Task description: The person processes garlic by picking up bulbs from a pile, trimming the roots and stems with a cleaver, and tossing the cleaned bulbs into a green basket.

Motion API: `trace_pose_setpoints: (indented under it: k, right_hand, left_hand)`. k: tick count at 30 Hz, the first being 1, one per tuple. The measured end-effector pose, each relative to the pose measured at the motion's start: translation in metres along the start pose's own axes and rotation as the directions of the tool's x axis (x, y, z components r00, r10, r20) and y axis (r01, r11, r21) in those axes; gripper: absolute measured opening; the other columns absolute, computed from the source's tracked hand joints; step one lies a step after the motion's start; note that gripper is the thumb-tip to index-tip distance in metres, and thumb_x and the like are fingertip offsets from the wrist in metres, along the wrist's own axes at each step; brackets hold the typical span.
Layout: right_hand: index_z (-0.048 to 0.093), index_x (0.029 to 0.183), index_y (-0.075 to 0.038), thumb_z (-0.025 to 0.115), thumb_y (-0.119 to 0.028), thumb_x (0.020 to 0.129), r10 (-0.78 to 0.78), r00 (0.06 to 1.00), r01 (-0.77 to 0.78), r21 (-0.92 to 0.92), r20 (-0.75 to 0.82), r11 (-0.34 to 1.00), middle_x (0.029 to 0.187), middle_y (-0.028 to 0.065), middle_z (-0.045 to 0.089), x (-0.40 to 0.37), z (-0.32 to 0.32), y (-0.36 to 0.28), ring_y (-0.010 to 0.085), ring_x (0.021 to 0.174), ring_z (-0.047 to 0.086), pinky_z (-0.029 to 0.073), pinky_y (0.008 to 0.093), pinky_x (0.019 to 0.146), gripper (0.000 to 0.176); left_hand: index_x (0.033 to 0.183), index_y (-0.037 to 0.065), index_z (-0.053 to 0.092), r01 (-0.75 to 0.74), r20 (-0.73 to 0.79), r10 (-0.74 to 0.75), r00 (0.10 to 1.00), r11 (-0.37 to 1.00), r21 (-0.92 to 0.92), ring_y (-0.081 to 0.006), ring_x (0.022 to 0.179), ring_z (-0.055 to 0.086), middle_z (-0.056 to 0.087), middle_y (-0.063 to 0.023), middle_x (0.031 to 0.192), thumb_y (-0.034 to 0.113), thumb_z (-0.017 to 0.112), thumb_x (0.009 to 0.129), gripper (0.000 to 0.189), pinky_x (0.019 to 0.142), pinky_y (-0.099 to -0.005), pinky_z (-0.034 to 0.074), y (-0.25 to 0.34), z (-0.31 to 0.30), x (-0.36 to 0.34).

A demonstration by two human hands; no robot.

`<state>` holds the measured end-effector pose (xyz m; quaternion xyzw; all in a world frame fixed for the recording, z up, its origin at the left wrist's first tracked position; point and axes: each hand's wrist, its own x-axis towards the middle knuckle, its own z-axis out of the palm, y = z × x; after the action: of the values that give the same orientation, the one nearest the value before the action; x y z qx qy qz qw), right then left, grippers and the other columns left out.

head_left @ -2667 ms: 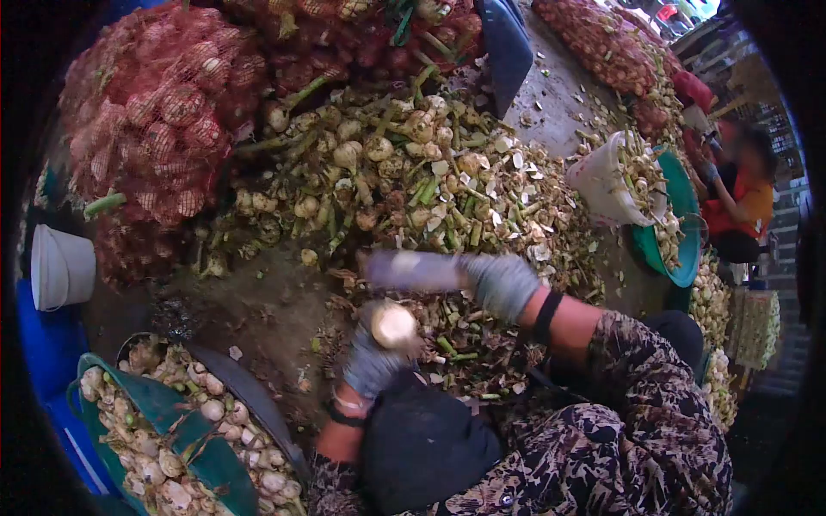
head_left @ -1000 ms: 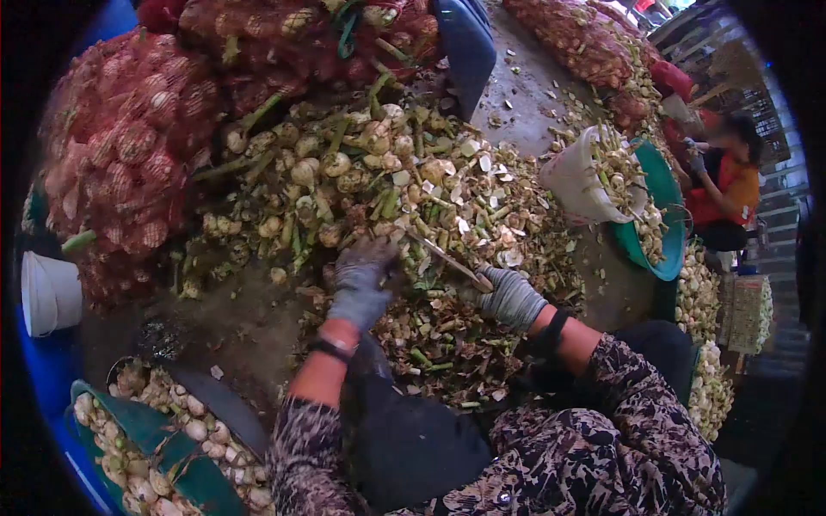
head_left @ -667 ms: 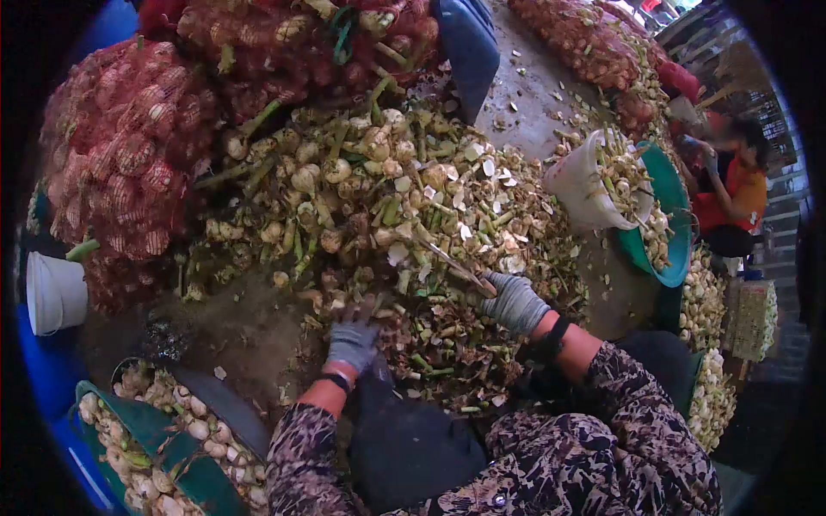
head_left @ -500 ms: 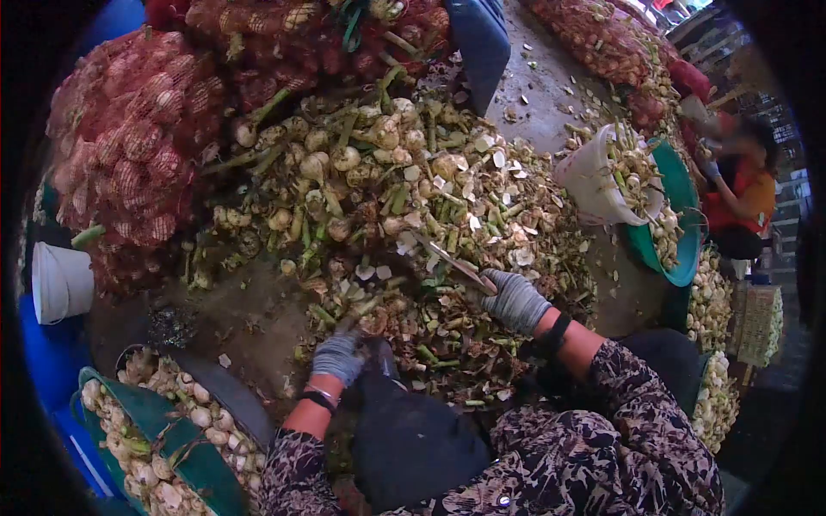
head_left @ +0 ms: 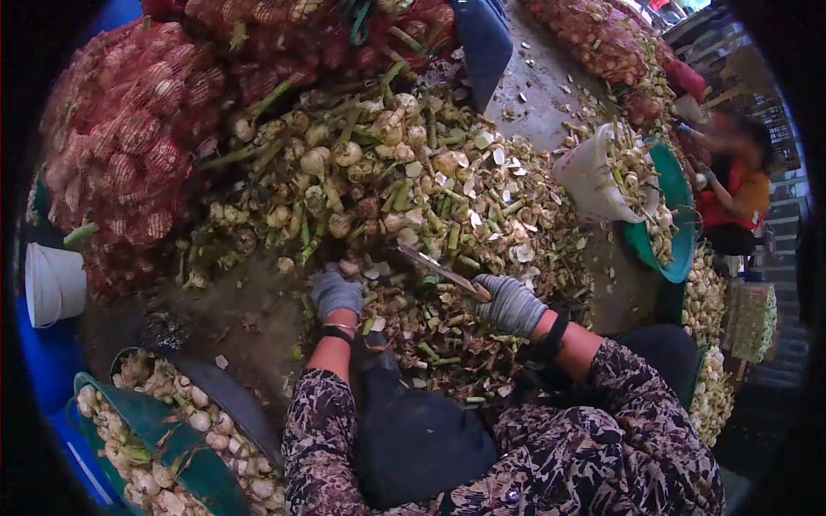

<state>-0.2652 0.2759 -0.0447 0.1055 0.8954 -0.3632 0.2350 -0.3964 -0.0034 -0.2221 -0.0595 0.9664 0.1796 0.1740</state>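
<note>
My right hand [head_left: 509, 303], in a grey glove, grips a knife [head_left: 434, 269] whose blade points up-left over the scraps. My left hand [head_left: 335, 292], also gloved, rests palm down at the near edge of a big heap of untrimmed bulbs with green stalks [head_left: 379, 172]; its fingers are in the scraps and I cannot tell whether it holds a bulb. Cut stalks and peelings [head_left: 430, 340] lie between my hands. My patterned sleeves and dark apron fill the bottom of the view.
Red net sacks of bulbs [head_left: 129, 146] are stacked at the left and back. A green basin of trimmed bulbs [head_left: 163, 439] sits bottom left, a white bucket [head_left: 53, 284] far left. A white bucket [head_left: 594, 181], a green basin [head_left: 675, 224] and another person [head_left: 736, 185] are at right.
My left hand dropped the trimmed bulb, reached into the heap, pulled back toward me raking scraps, and now rests at the heap's edge. My right hand kept the knife nearly still.
</note>
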Motion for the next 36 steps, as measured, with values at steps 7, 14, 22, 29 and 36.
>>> trace_pose_setpoints:
  k: [7, 14, 22, 29, 36]
  right_hand:
    - [0.063, 0.104, -0.006, 0.069, -0.037, 0.085, -0.067, 0.997, 0.064, 0.064, 0.046, 0.996, 0.088, 0.0215, 0.066, 0.015, 0.043, -0.008, 0.0402, 0.082, 0.064, 0.050, 0.0457, 0.073, 0.037]
    - [0.058, 0.123, -0.007, 0.079, -0.047, 0.076, -0.146, 0.985, 0.145, -0.018, -0.095, 0.989, 0.103, 0.0202, 0.066, 0.025, 0.034, -0.058, 0.0390, 0.097, 0.064, 0.051, 0.0430, 0.082, 0.065]
    - [0.057, 0.123, -0.006, 0.085, -0.046, 0.070, -0.336, 0.920, 0.378, 0.231, -0.204, 0.896, 0.105, 0.0164, 0.066, 0.039, 0.052, -0.108, 0.0351, 0.099, 0.065, 0.052, 0.0399, 0.084, 0.072]
    - [0.059, 0.106, -0.006, 0.080, -0.035, 0.077, -0.250, 0.919, 0.344, 0.313, -0.304, 0.885, 0.089, 0.0173, 0.064, 0.043, 0.059, -0.124, 0.0312, 0.078, 0.063, 0.051, 0.0404, 0.073, 0.046]
    - [0.062, 0.105, -0.006, 0.068, -0.029, 0.091, -0.034, 0.958, 0.204, 0.590, -0.286, 0.781, 0.083, 0.0104, 0.065, 0.057, 0.062, -0.131, 0.0194, 0.072, 0.058, 0.050, 0.0349, 0.069, 0.027]
  left_hand:
    - [0.125, 0.010, 0.061, -0.153, 0.070, 0.146, 0.987, 0.983, 0.100, -0.0371, 0.119, 0.057, 0.059, -0.0208, 0.129, 0.038, 0.073, 0.072, 0.061, 0.101, -0.0444, 0.046, -0.034, 0.024, -0.004]
    - [0.132, 0.007, 0.056, -0.770, 0.520, 0.575, 0.632, 0.542, 0.337, -0.0416, 0.110, 0.059, 0.058, -0.0271, 0.124, 0.030, 0.048, 0.098, 0.042, 0.091, -0.0438, 0.048, -0.017, -0.060, -0.038]
    - [0.126, 0.011, 0.061, -0.526, 0.264, 0.707, 0.656, 0.680, -0.512, -0.0391, 0.106, 0.062, 0.059, -0.0210, 0.126, 0.013, 0.051, 0.094, 0.034, 0.089, -0.0440, 0.051, -0.009, -0.116, -0.114]
    - [0.128, 0.008, 0.058, -0.129, 0.194, 0.621, 0.759, 0.435, -0.891, -0.0318, 0.114, 0.059, 0.059, -0.0165, 0.127, 0.021, 0.050, 0.100, 0.032, 0.096, -0.0372, 0.048, -0.017, -0.117, -0.127]
    - [0.142, 0.005, 0.044, -0.036, 0.207, 0.679, 0.704, 0.326, -0.945, -0.0223, 0.121, 0.055, 0.054, -0.0090, 0.136, 0.032, 0.062, 0.096, 0.056, 0.104, -0.0354, 0.044, -0.002, -0.140, -0.131]
